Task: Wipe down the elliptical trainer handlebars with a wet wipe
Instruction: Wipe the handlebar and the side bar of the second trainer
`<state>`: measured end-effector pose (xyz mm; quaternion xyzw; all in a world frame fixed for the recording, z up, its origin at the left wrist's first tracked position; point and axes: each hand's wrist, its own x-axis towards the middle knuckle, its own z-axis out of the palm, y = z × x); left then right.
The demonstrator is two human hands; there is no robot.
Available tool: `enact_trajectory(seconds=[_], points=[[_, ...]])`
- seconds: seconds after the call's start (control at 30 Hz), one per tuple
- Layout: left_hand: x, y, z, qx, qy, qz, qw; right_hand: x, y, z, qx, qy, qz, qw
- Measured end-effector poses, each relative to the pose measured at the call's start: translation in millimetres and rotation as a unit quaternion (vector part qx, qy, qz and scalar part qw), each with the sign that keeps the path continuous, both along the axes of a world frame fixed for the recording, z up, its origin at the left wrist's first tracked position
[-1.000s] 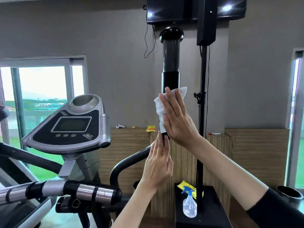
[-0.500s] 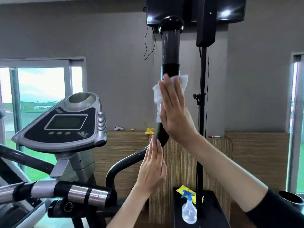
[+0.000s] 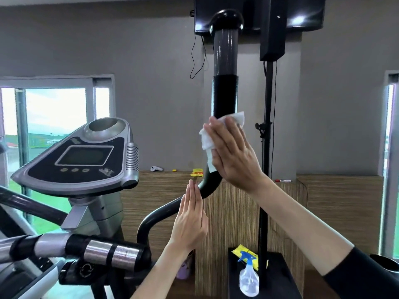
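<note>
- The elliptical's upright black handlebar (image 3: 225, 93) rises between the two hands. It is capped by a rounded knob above the right hand and curves down and away below the left hand.
- The grey console (image 3: 84, 156) sits left of both hands. The small mark beside its buttons is too blurred to read.
- A silver-banded fixed grip (image 3: 108, 253) lies below and left of the left hand.
- The right hand (image 3: 234, 154) is flat with its fingers straight, and presses the wet wipe against the handlebar's side.
- The left hand (image 3: 191, 221) is held flat and upright, fingers straight and together, holding nothing. Its fingertips reach the bar's bend, but I cannot tell whether they touch it.
- The white wet wipe (image 3: 207, 141) is crumpled between the right palm and the bar, and its edges show past the fingers.
- A clear spray bottle (image 3: 248, 279) with a blue trigger stands below the right forearm. No label is legible.
</note>
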<state>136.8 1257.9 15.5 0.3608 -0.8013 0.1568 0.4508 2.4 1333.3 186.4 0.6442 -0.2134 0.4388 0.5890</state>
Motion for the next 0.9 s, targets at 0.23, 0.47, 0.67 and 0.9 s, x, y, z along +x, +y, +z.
enact_trajectory(seconds=[0.23, 0.47, 0.67, 0.9], points=[[5.3, -10.3, -10.1, 0.02, 0.0, 0.014, 1.0, 11.8, 1.2, 1.1, 0.056, -0.059, 0.095, 0.992], [3.9, -16.9, -21.5, 0.054, -0.003, 0.004, 0.999, -2.5, -50.0, -50.0, -0.079, 0.019, -0.049, 0.996], [6.5, -22.0, -27.1, 0.048, -0.006, 0.03, 0.998, -14.9, -82.7, -84.8, -0.042, 0.088, -0.133, 0.986], [11.5, -22.2, -30.1, 0.044, -0.003, 0.026, 0.999, -11.9, -59.6, -53.4, -0.102, 0.039, -0.067, 0.992]])
